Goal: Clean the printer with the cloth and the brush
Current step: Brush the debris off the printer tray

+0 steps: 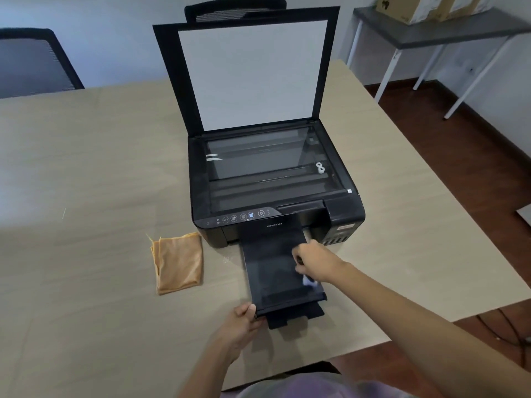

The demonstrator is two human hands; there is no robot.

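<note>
A black printer (pixel 275 179) stands on the beige table (pixel 86 173) with its scanner lid (pixel 250 73) raised upright and the glass bed exposed. Its output tray (pixel 275 271) is pulled out toward me. My right hand (pixel 313 264) is over the tray's right side, closed on a brush (pixel 309 280) whose blurred pale bristles touch the tray. My left hand (pixel 244 320) grips the tray's front left corner. A folded orange cloth (pixel 178 262) lies on the table left of the tray, apart from both hands.
A dark mesh office chair (pixel 34 61) stands behind the table at the far left. A grey side table (pixel 436 30) with cardboard boxes (pixel 425 7) is at the back right. The table's right edge drops to a dark wooden floor with cables (pixel 511 331).
</note>
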